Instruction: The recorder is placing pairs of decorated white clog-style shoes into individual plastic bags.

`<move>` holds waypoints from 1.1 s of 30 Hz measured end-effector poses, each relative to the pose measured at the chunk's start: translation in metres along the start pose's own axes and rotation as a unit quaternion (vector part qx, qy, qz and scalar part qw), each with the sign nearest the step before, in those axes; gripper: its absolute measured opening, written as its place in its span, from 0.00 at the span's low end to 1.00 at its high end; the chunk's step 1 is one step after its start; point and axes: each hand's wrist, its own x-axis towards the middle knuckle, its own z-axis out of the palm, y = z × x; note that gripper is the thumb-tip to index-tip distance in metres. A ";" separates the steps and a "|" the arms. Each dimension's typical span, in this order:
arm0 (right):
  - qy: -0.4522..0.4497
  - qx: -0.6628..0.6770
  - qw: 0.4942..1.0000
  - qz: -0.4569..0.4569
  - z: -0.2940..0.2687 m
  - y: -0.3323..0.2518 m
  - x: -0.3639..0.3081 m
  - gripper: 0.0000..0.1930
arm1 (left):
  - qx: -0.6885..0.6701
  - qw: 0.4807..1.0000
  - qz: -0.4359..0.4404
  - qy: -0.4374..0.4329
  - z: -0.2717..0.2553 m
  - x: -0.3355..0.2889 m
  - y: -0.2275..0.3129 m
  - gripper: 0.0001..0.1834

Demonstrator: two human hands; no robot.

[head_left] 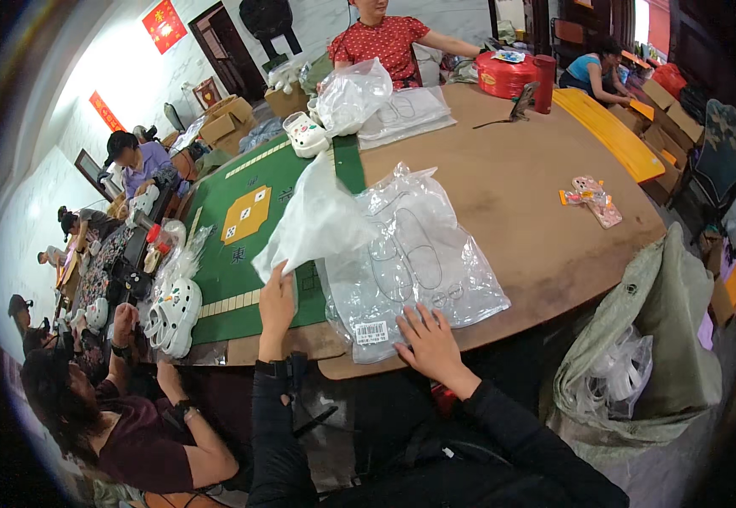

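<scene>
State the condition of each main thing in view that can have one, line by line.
Left hand: closed on white sheet
White sheet: lifted, creased
Right hand: open, resting on clear bag
Clear bag: lying flat, wrinkled
Woven sack: open at the top
Red cylinder: upright

Your clear bag (pixel 470 279) is glossy, wrinkled plastic, while your white sheet (pixel 313 220) looks thin, soft and matt. Around you, the brown counter (pixel 546 245) looks smooth and dull, the red tub (pixel 503 80) shiny plastic, the sack (pixel 686 356) rough and cloth-like.
</scene>
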 end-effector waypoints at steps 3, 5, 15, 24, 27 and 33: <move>-0.010 0.008 1.000 0.000 0.001 -0.004 0.001 0.23 | -0.125 0.986 0.074 0.080 -0.006 0.002 0.017 0.15; -0.007 0.006 1.000 -0.002 0.004 -0.005 0.000 0.23 | -0.174 0.974 0.094 0.109 -0.006 0.007 0.023 0.13; 0.006 0.002 1.000 0.005 0.007 -0.002 -0.001 0.23 | -0.733 0.657 -0.118 -0.132 -0.033 -0.019 0.123 0.22; 0.016 -0.002 1.000 -0.004 0.004 -0.003 0.001 0.22 | -0.769 0.490 -0.298 -0.282 0.052 -0.038 0.068 0.25; 0.000 -0.003 1.000 0.011 0.007 -0.003 -0.001 0.20 | -0.716 0.549 -0.318 -0.291 0.073 -0.042 0.043 0.24; -0.022 -0.008 1.000 0.010 0.004 -0.004 -0.001 0.20 | -0.692 0.619 -0.284 -0.240 0.082 -0.060 0.017 0.30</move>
